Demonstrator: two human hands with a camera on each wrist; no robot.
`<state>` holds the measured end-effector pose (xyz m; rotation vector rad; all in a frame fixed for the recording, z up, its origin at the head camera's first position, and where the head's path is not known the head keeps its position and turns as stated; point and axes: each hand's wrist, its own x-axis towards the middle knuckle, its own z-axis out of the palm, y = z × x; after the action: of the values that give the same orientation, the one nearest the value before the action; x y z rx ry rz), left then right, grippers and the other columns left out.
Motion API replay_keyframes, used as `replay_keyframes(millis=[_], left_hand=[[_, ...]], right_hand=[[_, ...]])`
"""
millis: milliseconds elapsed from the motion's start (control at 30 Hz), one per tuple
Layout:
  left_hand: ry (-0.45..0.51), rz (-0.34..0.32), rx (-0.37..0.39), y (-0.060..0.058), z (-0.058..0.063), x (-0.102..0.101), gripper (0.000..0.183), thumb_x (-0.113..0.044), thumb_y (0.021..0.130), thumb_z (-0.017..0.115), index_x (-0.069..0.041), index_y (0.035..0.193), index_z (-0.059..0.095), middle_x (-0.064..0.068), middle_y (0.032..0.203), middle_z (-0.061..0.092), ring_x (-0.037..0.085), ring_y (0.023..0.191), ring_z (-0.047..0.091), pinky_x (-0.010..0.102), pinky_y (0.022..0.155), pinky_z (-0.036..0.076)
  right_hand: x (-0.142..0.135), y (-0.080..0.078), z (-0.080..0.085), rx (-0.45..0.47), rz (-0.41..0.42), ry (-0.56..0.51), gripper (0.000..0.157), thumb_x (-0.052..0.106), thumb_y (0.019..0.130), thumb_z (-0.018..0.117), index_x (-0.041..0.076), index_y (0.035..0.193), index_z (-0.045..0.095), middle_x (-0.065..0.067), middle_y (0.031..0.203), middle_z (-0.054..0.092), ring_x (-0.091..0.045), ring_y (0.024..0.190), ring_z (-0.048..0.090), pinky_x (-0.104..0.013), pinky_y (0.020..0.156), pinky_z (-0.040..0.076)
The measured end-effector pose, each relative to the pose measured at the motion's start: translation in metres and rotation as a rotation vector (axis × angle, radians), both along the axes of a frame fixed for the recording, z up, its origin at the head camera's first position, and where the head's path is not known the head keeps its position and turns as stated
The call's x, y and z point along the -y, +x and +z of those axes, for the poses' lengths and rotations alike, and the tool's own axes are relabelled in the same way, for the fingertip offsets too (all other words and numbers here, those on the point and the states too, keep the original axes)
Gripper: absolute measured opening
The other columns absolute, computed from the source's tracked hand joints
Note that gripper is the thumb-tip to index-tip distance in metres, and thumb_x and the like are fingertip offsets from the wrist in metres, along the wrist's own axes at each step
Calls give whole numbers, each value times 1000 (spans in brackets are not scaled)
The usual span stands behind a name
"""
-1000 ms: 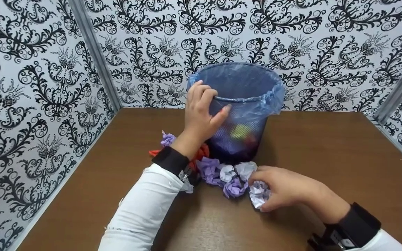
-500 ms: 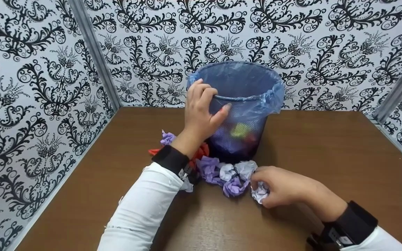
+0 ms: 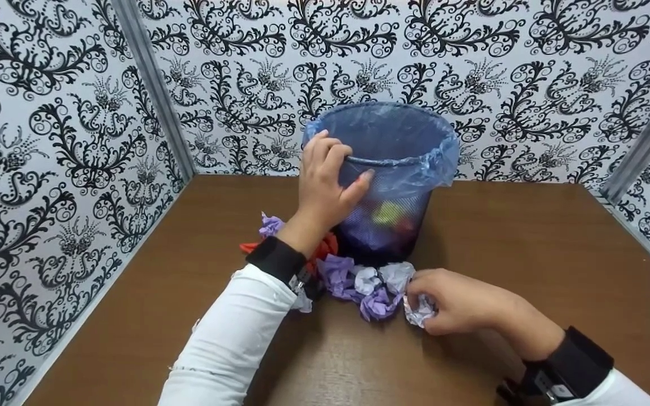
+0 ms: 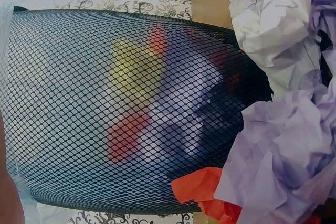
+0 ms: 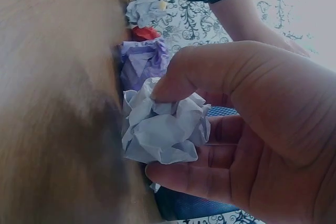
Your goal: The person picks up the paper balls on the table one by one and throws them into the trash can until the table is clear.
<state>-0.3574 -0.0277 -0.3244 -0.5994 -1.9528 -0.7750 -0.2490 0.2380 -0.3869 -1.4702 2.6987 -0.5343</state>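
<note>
A black mesh wastebasket (image 3: pixel 384 237) lined with a blue plastic bag (image 3: pixel 443 160) stands on the table. My left hand (image 3: pixel 325 180) grips its near left rim, fingers over the edge and thumb on the outside. Through the mesh in the left wrist view, yellow paper (image 4: pixel 136 72) and red paper (image 4: pixel 126 136) show inside. My right hand (image 3: pixel 466 301) holds a crumpled white paper ball (image 5: pixel 165 124) between thumb and fingers, low at the table. Just left of it lie a purple paper ball (image 3: pixel 378 304) and white crumpled paper (image 3: pixel 398 276).
More crumpled paper lies along the basket's front: purple (image 3: pixel 336 273), orange-red (image 3: pixel 328 245), and another purple piece (image 3: pixel 271 224) behind the left wrist. Patterned walls (image 3: pixel 359 51) close off the back and sides of the brown table (image 3: pixel 528 242).
My right hand has closed in on the white paper ball and shifted it slightly up and toward the other papers. My left hand stays on the rim.
</note>
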Motion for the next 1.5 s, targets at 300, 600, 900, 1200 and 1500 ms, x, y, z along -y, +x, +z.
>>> replay_keyframes(millis=[300,600,900,1200,1500], left_hand=[[5,-3,-3,-1,-2,0,46,-53,87,60,-11,107,61,9,122,58,34,143,42,51,126,26],[1,4,3,0,-1,-2,46,-54,87,59,-13,108,61,8,123,58,33,144,41,49,127,26],[-4,2,25,-1,-2,-3,46,-54,87,59,-13,109,61,7,124,58,33,146,39,51,127,24],[-4,6,-5,-2,0,-1,47,-54,88,58,-12,108,61,9,122,58,35,144,41,52,128,24],[4,-2,-24,-3,-2,-1,46,-53,86,60,-12,108,60,9,120,58,34,144,41,49,128,23]], right_hand=[[-5,2,13,-46,15,-57,26,8,67,76,23,86,65,9,86,58,-3,79,52,-19,69,48],[-9,9,30,-86,86,-167,28,4,68,77,23,84,64,8,83,57,-3,77,51,-16,65,45],[-13,17,41,-89,72,-214,32,1,69,77,24,85,64,13,89,58,-1,79,54,-13,65,48],[-18,21,56,-123,145,-320,38,-6,69,77,21,93,64,7,94,61,-4,79,56,-13,61,49],[-24,14,117,-162,101,-307,31,-5,78,79,17,97,68,7,98,66,-4,82,61,-19,63,57]])
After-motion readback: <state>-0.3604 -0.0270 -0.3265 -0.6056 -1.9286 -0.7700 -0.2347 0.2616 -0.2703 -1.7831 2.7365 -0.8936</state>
